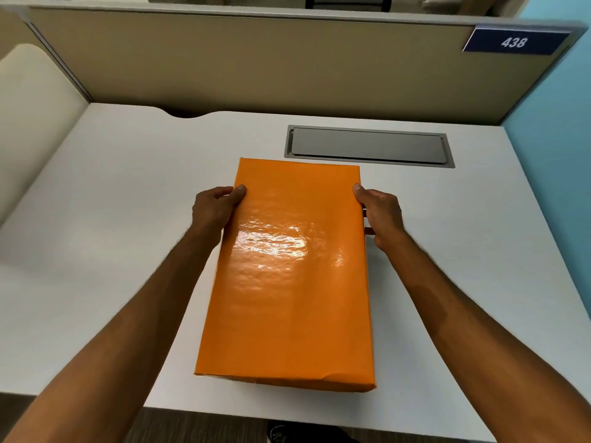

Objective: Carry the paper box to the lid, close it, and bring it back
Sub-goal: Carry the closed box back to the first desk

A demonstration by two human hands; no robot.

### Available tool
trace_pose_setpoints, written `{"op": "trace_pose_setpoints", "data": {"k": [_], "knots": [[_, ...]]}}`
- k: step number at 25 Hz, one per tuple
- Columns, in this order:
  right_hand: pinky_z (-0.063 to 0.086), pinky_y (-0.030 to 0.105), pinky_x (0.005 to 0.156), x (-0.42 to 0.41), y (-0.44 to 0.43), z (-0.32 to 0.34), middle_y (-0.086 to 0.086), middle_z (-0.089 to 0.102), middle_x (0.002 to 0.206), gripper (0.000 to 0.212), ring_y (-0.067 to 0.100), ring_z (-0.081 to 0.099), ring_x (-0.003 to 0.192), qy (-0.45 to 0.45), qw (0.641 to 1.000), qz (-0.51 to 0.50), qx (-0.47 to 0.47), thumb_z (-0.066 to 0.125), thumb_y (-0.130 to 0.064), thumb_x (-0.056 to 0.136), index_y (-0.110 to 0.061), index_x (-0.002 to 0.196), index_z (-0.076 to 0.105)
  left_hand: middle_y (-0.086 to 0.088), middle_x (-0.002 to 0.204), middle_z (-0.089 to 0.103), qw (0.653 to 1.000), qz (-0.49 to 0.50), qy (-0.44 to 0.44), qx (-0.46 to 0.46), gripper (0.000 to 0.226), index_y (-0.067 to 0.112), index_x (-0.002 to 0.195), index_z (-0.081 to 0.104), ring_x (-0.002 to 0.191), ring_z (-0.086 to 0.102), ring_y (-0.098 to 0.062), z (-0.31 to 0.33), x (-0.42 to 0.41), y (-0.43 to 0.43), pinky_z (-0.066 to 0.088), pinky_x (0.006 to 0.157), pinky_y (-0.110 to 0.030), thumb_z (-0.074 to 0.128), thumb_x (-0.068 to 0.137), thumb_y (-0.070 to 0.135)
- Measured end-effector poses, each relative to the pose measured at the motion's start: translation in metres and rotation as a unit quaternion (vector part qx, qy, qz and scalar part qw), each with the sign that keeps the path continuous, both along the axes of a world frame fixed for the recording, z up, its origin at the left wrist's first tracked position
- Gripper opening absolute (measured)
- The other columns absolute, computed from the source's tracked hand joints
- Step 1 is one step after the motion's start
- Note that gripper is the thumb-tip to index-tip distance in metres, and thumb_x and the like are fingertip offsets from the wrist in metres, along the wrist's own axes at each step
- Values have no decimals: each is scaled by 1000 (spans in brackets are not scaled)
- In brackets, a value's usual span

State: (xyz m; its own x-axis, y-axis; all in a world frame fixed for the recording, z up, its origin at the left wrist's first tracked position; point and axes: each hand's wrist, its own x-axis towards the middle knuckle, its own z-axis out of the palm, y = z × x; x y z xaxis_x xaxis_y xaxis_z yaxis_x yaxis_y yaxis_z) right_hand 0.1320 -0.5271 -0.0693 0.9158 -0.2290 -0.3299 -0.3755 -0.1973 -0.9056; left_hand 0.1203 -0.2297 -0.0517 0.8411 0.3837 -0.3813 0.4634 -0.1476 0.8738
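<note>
White desk [96, 251] fills the frame, beige partition along the top. At centre lies the orange paper box [287, 266], lid on. Left hand [216, 209] and right hand [380, 215] clamp its long sides; even pressure should keep it level.

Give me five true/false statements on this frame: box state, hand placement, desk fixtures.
1. The orange box has its lid on. True.
2. Only the left hand touches the box. False: the right hand grips the opposite long side too.
3. Both hands hold the box near its far end. True.
4. The grey cable hatch in the desk stands open. False: its flap is shut flat.
5. The partition sign reads 483. False: it reads 438.
</note>
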Motion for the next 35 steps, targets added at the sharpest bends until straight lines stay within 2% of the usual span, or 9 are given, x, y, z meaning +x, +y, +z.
{"op": "trace_pose_setpoints", "data": {"k": [3, 5, 7, 11, 15, 21, 25, 31, 35], "knots": [[55, 36, 71, -12, -2, 5, 4, 66, 124, 46, 23, 67, 102, 1, 999, 35, -9, 54, -49, 95, -22, 132, 59, -3, 115, 64, 998, -65, 8, 6, 65, 24, 144, 46, 101, 63, -23, 10, -16, 2, 53, 86, -43, 67, 87, 45], [56, 25, 59, -31, -7, 7, -1, 64, 123, 53, 13, 66, 94, -4, 997, 75, 10, 58, -44, 95, -28, 144, 47, 5, 110, 64, 993, -117, 18, -27, 63, 34, 147, 39, 96, 62, -19, 10, -41, 10, 50, 72, -37, 63, 89, 44], [55, 18, 52, -54, -15, 7, -8, 65, 115, 61, 8, 67, 92, 8, 993, 110, 48, 64, -42, 92, -35, 148, 40, 9, 113, 62, 985, -158, 42, -59, 66, 46, 147, 33, 98, 62, -16, 7, -69, 19, 51, 69, -38, 62, 87, 49], [61, 34, 71, -92, -26, 4, -4, 61, 127, 82, 18, 65, 110, 32, 984, 152, 89, 70, -50, 77, -44, 150, 33, 8, 122, 60, 975, -188, 68, -98, 73, 58, 145, 25, 105, 63, -18, 1, -101, 25, 57, 70, -39, 62, 82, 54], [62, 44, 80, -107, -28, -1, 2, 65, 131, 81, 24, 67, 112, 11, 986, 127, 110, 74, -46, 74, -40, 147, 40, 4, 124, 62, 977, -188, 52, -88, 71, 57, 144, 27, 105, 66, -20, 0, -105, 24, 60, 65, -36, 62, 83, 52], [61, 29, 65, -102, -18, -4, -6, 72, 120, 77, 17, 73, 102, -11, 987, 105, 125, 74, -42, 76, -37, 147, 43, 4, 123, 63, 980, -178, 36, -84, 73, 54, 145, 29, 106, 66, -21, 1, -103, 27, 60, 65, -35, 64, 81, 51], [60, 27, 63, -92, 4, -2, -11, 72, 116, 77, 12, 74, 98, -20, 986, 108, 126, 74, -44, 77, -38, 146, 44, -1, 129, 58, 982, -171, 26, -80, 82, 52, 147, 27, 107, 64, -26, 8, -99, 45, 58, 72, -41, 68, 76, 50], [59, 25, 58, -71, 58, 5, -18, 73, 108, 71, 8, 74, 93, -37, 986, 103, 123, 75, -44, 78, -39, 143, 47, 0, 123, 63, 986, -155, 5, -61, 81, 48, 148, 29, 101, 68, -24, 18, -85, 95, 60, 69, -37, 69, 77, 48], [61, 27, 60, -49, 116, 8, -13, 72, 112, 63, 14, 74, 95, -47, 988, 84, 119, 76, -38, 82, -35, 140, 53, -1, 119, 66, 987, -155, -10, -41, 78, 44, 148, 31, 96, 71, -23, 19, -69, 150, 60, 67, -34, 67, 79, 48]]}}
